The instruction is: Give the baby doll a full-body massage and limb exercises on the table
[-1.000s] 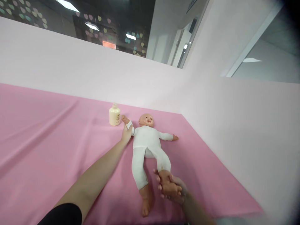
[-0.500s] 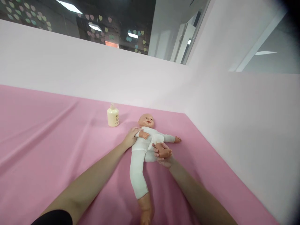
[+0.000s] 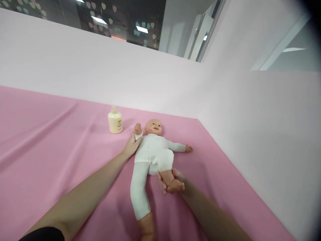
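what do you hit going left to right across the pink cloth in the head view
cream lotion bottle → left hand on the doll's raised arm → baby doll in white → right hand holding the doll's bent leg by the foot → doll's outstretched hand

Open pink desk to your left, walls close behind and to your right

Broad bare cloth on the desk (image 3: 50,157) lies open left of your left hand (image 3: 131,145); the lotion bottle (image 3: 115,122) stands just beyond it, beside the doll (image 3: 152,152). The back wall (image 3: 87,77) and right wall (image 3: 263,140) box in the far corner, leaving a narrow strip right of your right hand (image 3: 170,180).
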